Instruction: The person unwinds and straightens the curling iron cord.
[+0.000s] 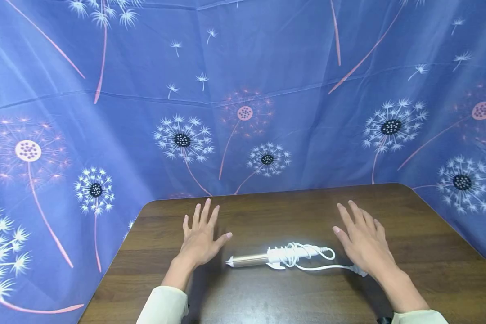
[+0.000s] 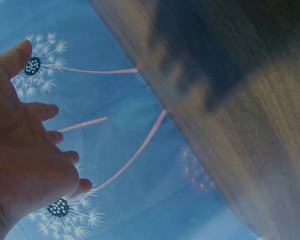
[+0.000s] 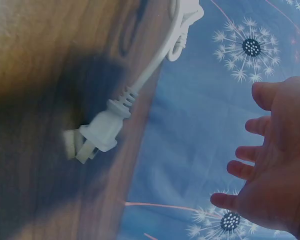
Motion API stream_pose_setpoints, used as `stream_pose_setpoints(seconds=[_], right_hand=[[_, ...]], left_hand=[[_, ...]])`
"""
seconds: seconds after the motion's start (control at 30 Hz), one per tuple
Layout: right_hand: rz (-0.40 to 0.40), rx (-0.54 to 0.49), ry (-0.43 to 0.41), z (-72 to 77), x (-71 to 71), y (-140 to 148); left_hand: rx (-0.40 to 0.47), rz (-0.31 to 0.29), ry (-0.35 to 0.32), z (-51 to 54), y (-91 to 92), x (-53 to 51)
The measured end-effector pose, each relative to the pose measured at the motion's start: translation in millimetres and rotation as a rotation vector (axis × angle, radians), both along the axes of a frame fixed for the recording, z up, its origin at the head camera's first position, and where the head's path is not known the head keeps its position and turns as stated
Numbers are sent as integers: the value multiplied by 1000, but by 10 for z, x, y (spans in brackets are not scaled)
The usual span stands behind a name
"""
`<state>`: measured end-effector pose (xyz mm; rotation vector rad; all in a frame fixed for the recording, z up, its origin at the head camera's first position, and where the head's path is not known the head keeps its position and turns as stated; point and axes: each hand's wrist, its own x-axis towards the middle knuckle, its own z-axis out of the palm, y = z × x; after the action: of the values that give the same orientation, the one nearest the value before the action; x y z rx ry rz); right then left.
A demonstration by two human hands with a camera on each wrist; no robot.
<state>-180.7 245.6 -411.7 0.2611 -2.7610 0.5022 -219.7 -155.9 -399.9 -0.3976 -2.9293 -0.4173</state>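
Note:
A curling iron [image 1: 249,260] with a gold barrel and white handle lies on the table, its white cord [image 1: 293,255] wound round the handle. The cord runs right to a two-pin plug [image 3: 102,131], partly behind my right hand in the head view. My left hand [image 1: 199,243] is left of the barrel tip, fingers spread, holding nothing; the left wrist view shows the same hand [image 2: 35,150] with fingers extended. Beyond the plug end, my right hand [image 1: 366,245] is spread too and holds nothing; in the right wrist view this hand [image 3: 282,160] is apart from the plug.
The brown wooden table [image 1: 267,216] has rounded far corners. A blue cloth [image 1: 291,117] printed with dandelions hangs behind it and along both sides. Light sleeves [image 1: 166,303] cover both forearms.

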Motion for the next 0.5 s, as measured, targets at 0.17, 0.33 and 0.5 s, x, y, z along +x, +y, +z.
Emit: stream_pose_setpoints(seconds=[0.17,0.33,0.5], right_hand=[[0,-12,-7,-16,64,-10],[0,-30,-16,-26,106,-15],[9,-63,-39,-26,152,-24]], left_hand=[[17,-30,-24,14,51,27],[29,-64,-48,38,127,65],[29,-129,-20,33,227,102]])
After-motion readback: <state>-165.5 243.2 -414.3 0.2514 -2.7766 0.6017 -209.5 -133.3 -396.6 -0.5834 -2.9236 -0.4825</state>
